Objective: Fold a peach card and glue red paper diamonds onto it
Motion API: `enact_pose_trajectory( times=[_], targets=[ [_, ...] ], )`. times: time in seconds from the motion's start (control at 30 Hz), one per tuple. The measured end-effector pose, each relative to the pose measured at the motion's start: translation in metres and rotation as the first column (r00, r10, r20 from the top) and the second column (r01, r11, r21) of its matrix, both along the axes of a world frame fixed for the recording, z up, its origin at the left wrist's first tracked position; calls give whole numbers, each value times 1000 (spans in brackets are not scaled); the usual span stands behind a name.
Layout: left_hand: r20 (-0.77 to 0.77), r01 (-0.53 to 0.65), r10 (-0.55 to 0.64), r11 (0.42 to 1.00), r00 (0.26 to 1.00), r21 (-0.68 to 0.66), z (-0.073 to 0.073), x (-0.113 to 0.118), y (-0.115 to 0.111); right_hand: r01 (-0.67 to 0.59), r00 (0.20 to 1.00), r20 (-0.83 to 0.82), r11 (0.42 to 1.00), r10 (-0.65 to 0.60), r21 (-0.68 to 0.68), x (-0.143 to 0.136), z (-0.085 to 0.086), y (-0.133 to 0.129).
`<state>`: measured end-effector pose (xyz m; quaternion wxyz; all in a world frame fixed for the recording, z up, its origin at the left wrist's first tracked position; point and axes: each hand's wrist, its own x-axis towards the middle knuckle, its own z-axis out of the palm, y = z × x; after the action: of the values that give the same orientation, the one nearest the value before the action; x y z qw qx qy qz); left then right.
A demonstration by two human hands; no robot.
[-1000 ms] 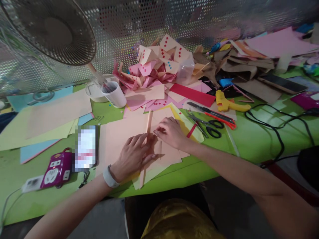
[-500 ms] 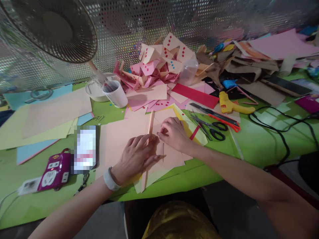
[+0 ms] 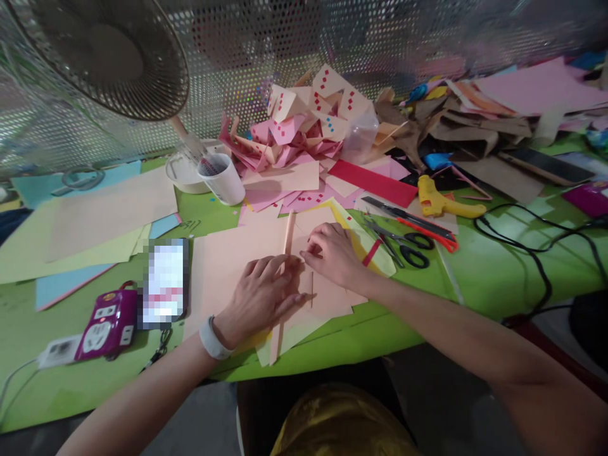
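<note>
Peach paper sheets (image 3: 223,253) lie on the green table, with a narrow folded peach strip (image 3: 289,234) running upright across them. My left hand (image 3: 261,291), a white band at its wrist, lies over the strip with its fingers spread, pressing on the paper. Just right of it, my right hand (image 3: 332,253) has its thumb and fingertips pinched together at the paper; whatever is between them is too small to make out. Below the right hand a short dark line or slit shows on the sheet. Yellow and pale green paper sticks out from underneath.
Right of my right hand lie scissors (image 3: 413,247), a cutter (image 3: 427,231) and a yellow glue gun (image 3: 441,199). Folded pink pieces (image 3: 285,133) are heaped behind. A phone (image 3: 164,282), purple power socket (image 3: 108,323), white cup (image 3: 223,180) and fan (image 3: 114,57) stand or lie left.
The view has shifted very slightly, so things at the left sit a little further right. Both hands keep nearly the same pose and place on the paper.
</note>
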<state>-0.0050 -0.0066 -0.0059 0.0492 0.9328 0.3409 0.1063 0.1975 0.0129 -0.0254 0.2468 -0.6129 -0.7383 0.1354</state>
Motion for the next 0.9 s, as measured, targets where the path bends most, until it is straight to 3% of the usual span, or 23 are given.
enact_pose_trajectory(
  times=[0.73, 0.9],
  targets=[
    [-26, 7, -7, 1000, 1000, 24, 2, 0, 2, -3, 995, -103, 993, -9, -114, 8, 6, 2],
    [-29, 3, -2, 999, 1000, 37, 1, 0, 2, -12, 997, -73, 996, 6, -84, 5, 4, 0]
  ],
)
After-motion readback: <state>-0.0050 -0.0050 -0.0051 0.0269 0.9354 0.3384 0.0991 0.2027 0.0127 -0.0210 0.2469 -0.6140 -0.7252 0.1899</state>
